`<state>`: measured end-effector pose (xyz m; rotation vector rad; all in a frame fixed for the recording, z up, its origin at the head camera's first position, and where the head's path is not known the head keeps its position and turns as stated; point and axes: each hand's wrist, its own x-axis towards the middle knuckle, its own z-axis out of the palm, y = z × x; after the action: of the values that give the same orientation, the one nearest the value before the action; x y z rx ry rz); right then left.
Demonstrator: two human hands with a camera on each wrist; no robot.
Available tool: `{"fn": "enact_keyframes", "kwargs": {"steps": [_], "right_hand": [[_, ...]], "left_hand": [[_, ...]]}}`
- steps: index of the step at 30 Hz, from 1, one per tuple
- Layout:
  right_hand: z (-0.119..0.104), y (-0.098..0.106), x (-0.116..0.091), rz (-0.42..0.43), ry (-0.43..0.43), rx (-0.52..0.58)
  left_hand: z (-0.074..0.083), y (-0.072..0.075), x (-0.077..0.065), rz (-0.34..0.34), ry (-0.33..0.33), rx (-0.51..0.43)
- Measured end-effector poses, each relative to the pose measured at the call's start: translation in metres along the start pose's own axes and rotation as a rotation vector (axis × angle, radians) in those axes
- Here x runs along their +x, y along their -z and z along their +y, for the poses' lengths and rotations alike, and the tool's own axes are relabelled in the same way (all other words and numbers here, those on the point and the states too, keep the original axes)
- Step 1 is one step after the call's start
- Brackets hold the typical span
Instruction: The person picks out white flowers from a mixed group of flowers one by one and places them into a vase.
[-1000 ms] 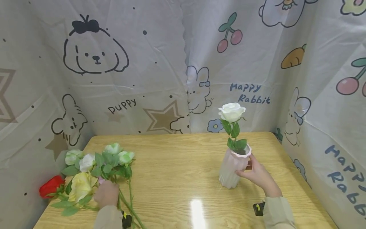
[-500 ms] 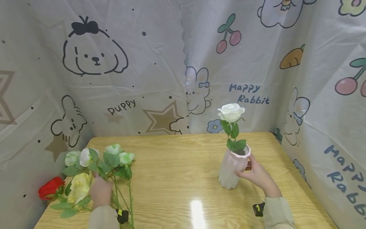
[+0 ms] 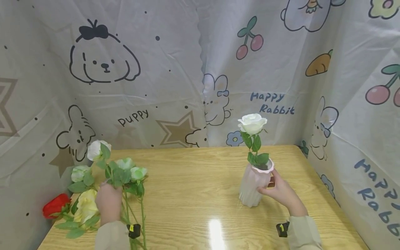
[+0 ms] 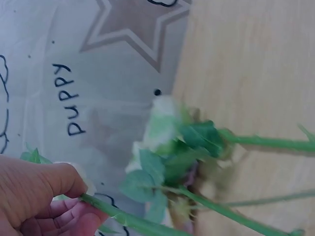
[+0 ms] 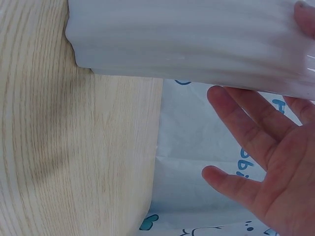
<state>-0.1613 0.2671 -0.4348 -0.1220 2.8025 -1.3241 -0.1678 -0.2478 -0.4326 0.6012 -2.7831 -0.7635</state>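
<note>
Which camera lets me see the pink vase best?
The head view, because it shows nearly the whole vase from top to bottom, with the white rose in it. The right wrist view shows only part of its side, close up, with the right hand against it. The left wrist view doesn't show it.

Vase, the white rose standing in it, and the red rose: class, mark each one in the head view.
Vase [image 3: 251, 184], head view: its outer wall.
White rose [image 3: 252, 124] in the vase, head view: its petals.
Red rose [image 3: 56, 205], head view: its petals.
</note>
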Motion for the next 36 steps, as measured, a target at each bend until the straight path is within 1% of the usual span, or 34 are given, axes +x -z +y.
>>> {"fn": "enact_keyframes", "kwargs": {"steps": [3,6,9,12,14,16,18,21,23,30,36], "right_hand": [[0.001,0.0,0.0,0.005,0.007,0.005],[0.001,-0.001,0.0,0.006,0.008,0.005],[0.002,-0.001,0.001,0.005,0.003,0.002],[0.002,-0.001,0.001,0.004,0.002,0.0],[0.002,-0.001,0.001,0.003,0.005,0.004],[0.002,-0.001,0.001,0.003,0.007,0.008],[0.002,-0.001,0.001,0.002,0.004,0.014],[0.002,-0.001,0.001,0.0,-0.004,0.017],[0.002,0.0,0.001,-0.004,-0.006,0.021],[0.001,0.0,0.0,-0.003,-0.011,0.024],[0.001,-0.001,0.0,-0.012,-0.02,0.026]], "left_hand": [[0.009,0.002,0.001,0.025,-0.003,-0.016],[0.022,0.007,0.0,0.048,-0.012,-0.037],[0.038,0.013,-0.002,0.12,-0.051,-0.05],[0.054,0.017,-0.002,0.185,-0.068,-0.064],[0.064,0.018,-0.002,0.233,-0.092,-0.099],[0.074,0.02,-0.002,0.26,-0.113,-0.134],[0.083,0.022,-0.002,0.282,-0.151,-0.175],[0.098,0.025,-0.002,0.298,-0.192,-0.195],[0.108,0.026,-0.003,0.302,-0.205,-0.199],[0.142,0.026,-0.008,0.259,-0.268,-0.268],[0.169,0.026,-0.014,0.256,-0.31,-0.315]]}}
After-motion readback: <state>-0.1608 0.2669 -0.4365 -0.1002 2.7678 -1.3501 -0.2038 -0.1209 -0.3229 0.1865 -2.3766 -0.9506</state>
